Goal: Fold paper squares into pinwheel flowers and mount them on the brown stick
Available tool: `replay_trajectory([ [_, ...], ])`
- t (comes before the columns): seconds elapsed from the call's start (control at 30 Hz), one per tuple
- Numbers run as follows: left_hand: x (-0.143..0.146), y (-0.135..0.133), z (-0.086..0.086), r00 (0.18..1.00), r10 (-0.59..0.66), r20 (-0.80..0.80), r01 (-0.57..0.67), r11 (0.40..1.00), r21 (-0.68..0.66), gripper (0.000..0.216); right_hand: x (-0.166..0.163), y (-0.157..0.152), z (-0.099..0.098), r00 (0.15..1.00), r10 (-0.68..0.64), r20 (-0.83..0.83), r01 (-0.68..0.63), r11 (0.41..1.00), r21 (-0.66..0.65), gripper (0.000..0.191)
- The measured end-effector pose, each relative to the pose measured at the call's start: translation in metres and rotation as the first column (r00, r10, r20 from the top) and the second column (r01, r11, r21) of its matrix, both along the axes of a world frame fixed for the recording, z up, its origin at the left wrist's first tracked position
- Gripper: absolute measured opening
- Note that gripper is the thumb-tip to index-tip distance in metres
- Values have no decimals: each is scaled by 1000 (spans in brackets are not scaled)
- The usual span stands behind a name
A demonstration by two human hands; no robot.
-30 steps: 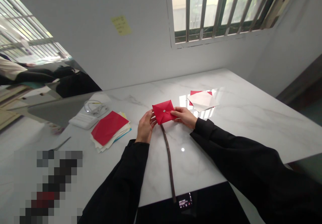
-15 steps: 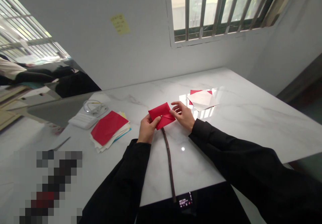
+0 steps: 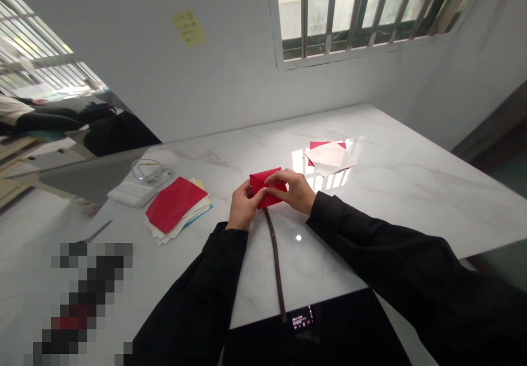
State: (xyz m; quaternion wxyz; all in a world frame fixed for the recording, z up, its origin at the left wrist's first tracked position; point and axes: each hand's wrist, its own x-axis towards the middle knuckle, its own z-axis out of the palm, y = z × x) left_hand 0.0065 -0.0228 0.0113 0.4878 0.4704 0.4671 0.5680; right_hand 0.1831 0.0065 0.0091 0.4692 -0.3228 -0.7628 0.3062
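Note:
A small folded red paper envelope (image 3: 263,181) is held above the table in front of me. My left hand (image 3: 242,207) grips its left side, thumb on the front near the flap's tip and fingers behind. Across its face reaches my right hand (image 3: 297,190), thumb and forefinger closed together at the flap near the left thumb. What exactly those fingertips pinch is partly hidden. A thin, dark brown, stick-like piece (image 3: 275,262) runs from just below the envelope toward the table's near edge.
On the left lies a paper stack (image 3: 176,206) topped with red, beside a white device with a cable (image 3: 134,190). White paper over red sheets (image 3: 331,157) sits back right on the marble-patterned table (image 3: 411,190). A yellow note (image 3: 189,27) sticks to the wall.
My right hand has moved left from the envelope's right edge onto its front, its fingers closing at the flap. The envelope has turned more level. The view has tilted slightly downward.

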Motion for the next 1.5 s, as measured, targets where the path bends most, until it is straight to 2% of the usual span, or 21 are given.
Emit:
replay_trajectory([
  [0.07,-1,1,-2,1000,1,-13,-1,1000,9,54,1,1,-1,1000,-12,-4,12,1000,-22,7],
  [0.23,-4,4,-6,997,-19,-75,20,1000,10,59,0,6,-9,998,-31,-58,32,999,19,8],
  [0.37,-5,5,-8,996,-1,-94,3,1000,28,56,-2,7,-12,988,11,-152,-20,998,-56,9],
  [0.5,-9,10,-13,983,143,-119,-135,988,75,44,-2,6,-8,970,-8,-243,-26,990,-138,21],
  [0.6,-14,16,-16,957,281,-72,-273,957,100,34,3,12,-12,968,-110,-227,73,984,-165,23],
  [0.73,-17,18,-11,934,358,-2,-358,934,0,33,12,32,-30,974,-208,-92,179,950,-256,20],
  [0.83,-15,16,-5,935,355,12,-353,933,-66,31,18,46,-40,961,-256,-105,204,912,-356,23],
  [0.93,-13,13,0,926,375,43,-368,923,-113,25,20,52,-42,947,-290,-141,224,905,-361,24],
  [1.07,-13,12,2,903,418,105,-396,901,-178,16,20,50,-38,955,-279,-102,235,919,-316,18],
  [1.17,-14,12,2,888,429,167,-395,896,-204,14,18,45,-35,965,-243,-97,206,935,-290,17],
  [1.27,-12,11,3,897,398,192,-354,907,-226,19,13,37,-31,980,-133,-149,79,943,-323,29],
  [1.4,-6,8,4,945,291,148,-252,938,-239,25,4,26,-29,964,68,-257,-169,903,-395,46],
  [1.5,-4,5,4,979,182,89,-165,971,-171,36,0,22,-29,968,89,-235,-174,912,-372,51],
])
